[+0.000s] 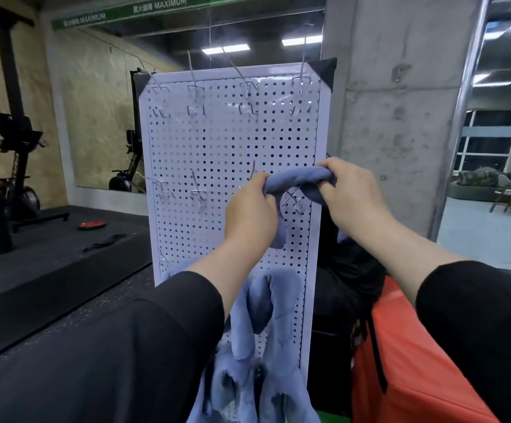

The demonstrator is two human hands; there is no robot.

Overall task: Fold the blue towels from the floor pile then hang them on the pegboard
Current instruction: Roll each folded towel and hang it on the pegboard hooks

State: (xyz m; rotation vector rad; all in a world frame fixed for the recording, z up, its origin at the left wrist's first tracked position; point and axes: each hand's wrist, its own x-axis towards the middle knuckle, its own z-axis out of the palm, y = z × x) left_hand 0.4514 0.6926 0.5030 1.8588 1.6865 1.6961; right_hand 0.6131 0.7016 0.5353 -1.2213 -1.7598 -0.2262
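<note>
left hand (249, 213), right hand (350, 193) grip blue towel (298, 178); sign (159, 7) reads "maximum".

Left hand (249, 213) and right hand (351, 193) raised; fingers curled, gripping.

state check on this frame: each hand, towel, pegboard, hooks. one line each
left hand: grips the left end of the held towel
right hand: grips its right end
held blue towel: bunched, stretched between both hands in front of the middle hook row
lower blue towels: hanging at the board's lower part
pegboard: upright
top-row hooks: bare
</note>
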